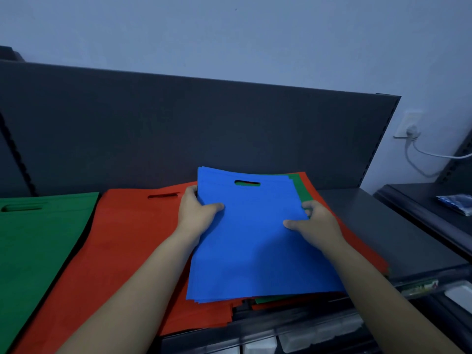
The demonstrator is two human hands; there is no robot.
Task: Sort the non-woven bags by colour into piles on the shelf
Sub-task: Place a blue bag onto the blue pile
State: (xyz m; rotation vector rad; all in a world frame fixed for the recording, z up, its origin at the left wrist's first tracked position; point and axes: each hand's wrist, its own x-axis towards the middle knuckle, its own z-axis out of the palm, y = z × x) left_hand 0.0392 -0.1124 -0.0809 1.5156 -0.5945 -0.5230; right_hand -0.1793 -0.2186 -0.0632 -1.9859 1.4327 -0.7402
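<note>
Two grips: left hand (196, 213) and right hand (315, 224) pinch side edges of the blue bags (255, 249); shelf (378, 226) surface shows at right.

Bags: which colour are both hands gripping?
The blue bags, topmost at right, held by left hand and right hand; red pile and green pile lie leftward.
</note>
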